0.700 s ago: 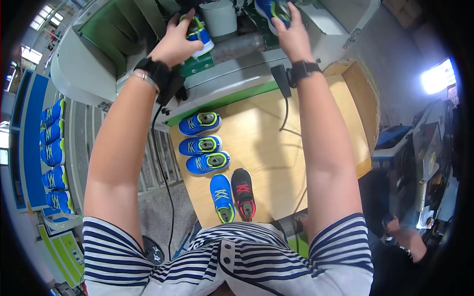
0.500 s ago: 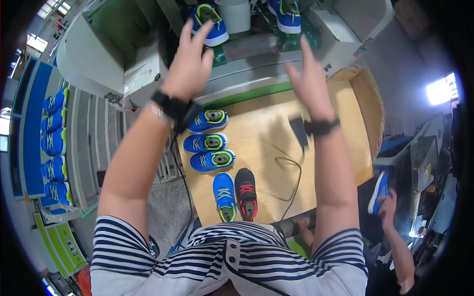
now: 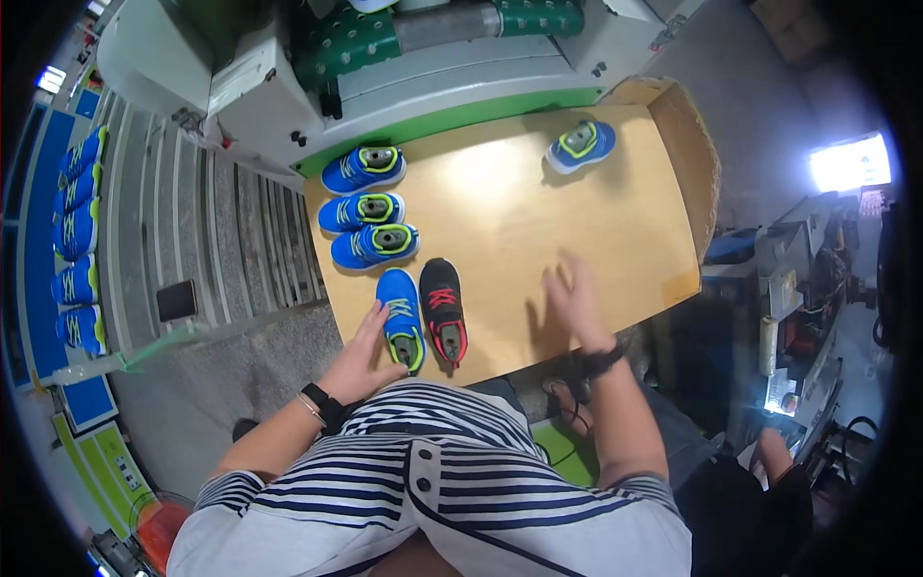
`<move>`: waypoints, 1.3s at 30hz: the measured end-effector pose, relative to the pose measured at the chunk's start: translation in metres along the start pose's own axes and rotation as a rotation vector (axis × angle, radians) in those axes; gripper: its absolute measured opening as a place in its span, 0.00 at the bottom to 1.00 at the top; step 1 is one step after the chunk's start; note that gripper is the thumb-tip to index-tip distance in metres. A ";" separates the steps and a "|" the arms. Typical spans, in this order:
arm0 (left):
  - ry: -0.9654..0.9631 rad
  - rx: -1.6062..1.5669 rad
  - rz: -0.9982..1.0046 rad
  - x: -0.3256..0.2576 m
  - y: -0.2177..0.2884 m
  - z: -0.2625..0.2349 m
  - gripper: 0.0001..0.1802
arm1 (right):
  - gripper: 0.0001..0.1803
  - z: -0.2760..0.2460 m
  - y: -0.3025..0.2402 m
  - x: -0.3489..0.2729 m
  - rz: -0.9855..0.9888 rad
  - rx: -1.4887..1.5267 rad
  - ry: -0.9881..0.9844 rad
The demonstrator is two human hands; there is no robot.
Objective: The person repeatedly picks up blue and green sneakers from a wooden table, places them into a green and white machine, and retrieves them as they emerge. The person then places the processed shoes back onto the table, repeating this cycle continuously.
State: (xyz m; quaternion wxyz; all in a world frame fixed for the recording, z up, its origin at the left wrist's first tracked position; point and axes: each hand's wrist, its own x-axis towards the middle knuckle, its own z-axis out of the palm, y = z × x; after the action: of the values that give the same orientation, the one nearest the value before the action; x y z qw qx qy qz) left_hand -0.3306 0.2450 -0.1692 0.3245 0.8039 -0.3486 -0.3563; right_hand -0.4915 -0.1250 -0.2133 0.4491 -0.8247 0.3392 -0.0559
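Under left hand (image 3: 358, 361), blue shoe (image 3: 400, 319) toe-away.

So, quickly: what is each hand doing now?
Left hand: open, touching the blue shoe.
Right hand: open, blurred, holding nothing, over the wooden table.

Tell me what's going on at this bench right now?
A person in a striped shirt stands at a wooden table with small shoes on it. The left hand touches a blue shoe at the near edge, next to a black and red shoe. The right hand hovers open and blurred over bare wood, holding nothing. Three blue shoes lie stacked in a column at the left, and one more blue shoe sits alone at the far right.
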 end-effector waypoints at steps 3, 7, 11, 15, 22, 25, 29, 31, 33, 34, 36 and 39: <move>-0.015 0.026 -0.017 -0.005 0.002 0.010 0.66 | 0.43 -0.012 -0.022 0.082 -0.225 -0.146 0.348; -0.001 0.079 -0.039 -0.007 -0.005 0.019 0.77 | 0.64 -0.008 -0.030 0.202 -0.020 0.037 0.544; -0.002 0.079 -0.052 -0.001 -0.008 0.027 0.82 | 0.59 -0.006 0.020 0.247 0.077 0.135 0.531; 0.070 0.138 -0.051 -0.008 -0.009 0.037 0.83 | 0.47 -0.008 -0.020 0.187 0.018 0.302 0.062; 0.232 0.116 0.029 0.009 -0.020 0.057 0.63 | 0.47 0.032 -0.008 -0.001 -0.302 0.058 -0.149; 0.217 -0.066 0.089 0.013 -0.025 0.049 0.60 | 0.54 0.048 -0.003 -0.055 -0.144 0.223 -0.147; 0.167 -0.140 0.100 0.012 -0.014 0.027 0.59 | 0.61 0.068 0.000 -0.079 -0.094 0.199 -0.025; 0.142 -0.162 0.111 0.009 0.000 0.010 0.60 | 0.58 0.079 -0.007 -0.075 -0.107 0.187 0.030; 0.153 -0.220 0.107 0.006 0.018 -0.008 0.61 | 0.50 0.079 -0.013 -0.072 -0.129 0.153 0.088; 0.145 -0.169 0.147 0.009 0.032 -0.021 0.61 | 0.48 0.076 -0.018 -0.068 -0.098 0.229 0.086; 0.163 -0.136 0.203 0.022 0.055 -0.045 0.60 | 0.45 0.067 -0.026 -0.056 -0.069 0.380 0.099; 0.282 -0.084 0.392 0.060 0.086 -0.083 0.60 | 0.41 0.033 -0.045 -0.010 0.083 0.709 0.103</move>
State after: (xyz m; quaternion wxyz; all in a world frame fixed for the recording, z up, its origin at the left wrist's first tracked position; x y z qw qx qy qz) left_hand -0.2625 0.1736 -0.0791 0.4661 0.7483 -0.4342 -0.1851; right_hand -0.4634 -0.0791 -0.1955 0.6913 -0.5993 0.3544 -0.1933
